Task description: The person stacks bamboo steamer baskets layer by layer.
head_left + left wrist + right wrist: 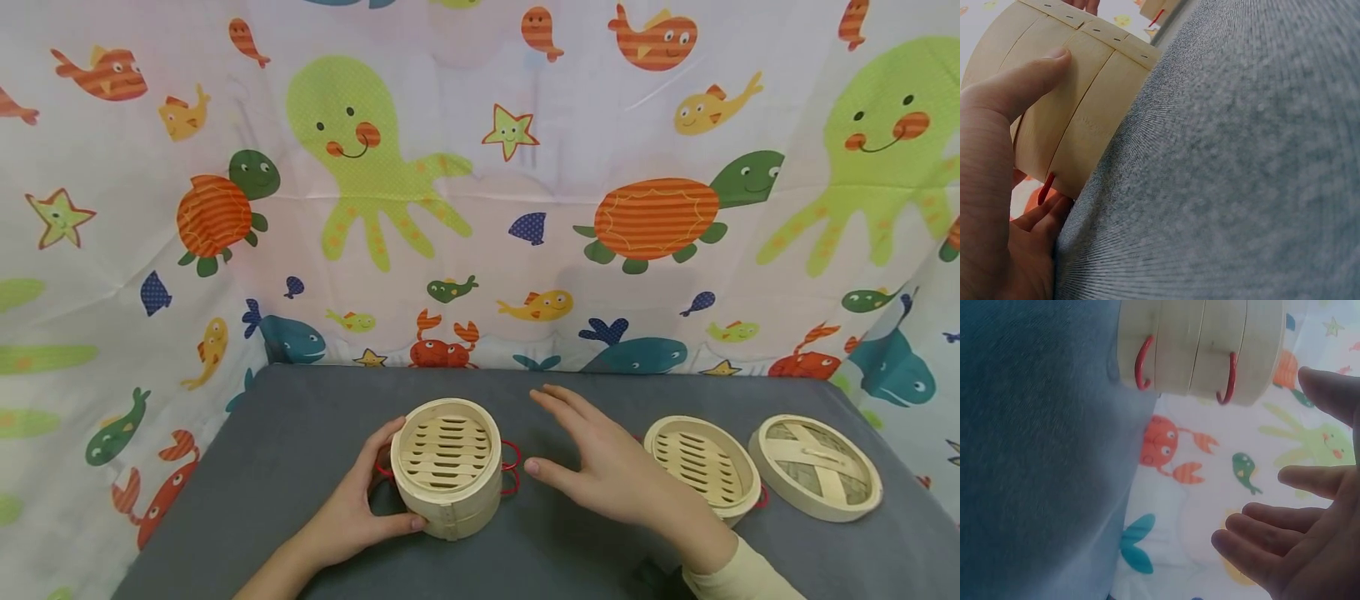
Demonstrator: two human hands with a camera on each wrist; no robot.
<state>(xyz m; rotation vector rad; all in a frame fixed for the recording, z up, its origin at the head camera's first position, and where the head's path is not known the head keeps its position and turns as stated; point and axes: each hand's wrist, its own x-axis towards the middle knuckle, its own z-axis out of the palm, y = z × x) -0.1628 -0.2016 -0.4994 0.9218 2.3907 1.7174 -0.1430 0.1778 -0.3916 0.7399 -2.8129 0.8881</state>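
Observation:
Two bamboo steamer baskets (448,457) stand stacked on the grey cloth, slatted floor facing up and red loop handles at their sides. My left hand (347,510) grips the stack from the left, thumb on the front wall and fingers round the far left side. In the left wrist view the thumb presses the bamboo wall (1085,112) beside a red handle (1046,187). Just right of the stack, my right hand (600,467) hovers with fingers spread, holding nothing. The right wrist view shows a gap between those fingers (1254,553) and the stacked baskets (1179,344).
Another slatted steamer basket (701,462) sits to the right, partly behind my right forearm. Beside it lies a round woven bamboo lid (817,468) with a cross band. A curtain (480,275) printed with sea animals hangs behind the grey cloth surface (300,417).

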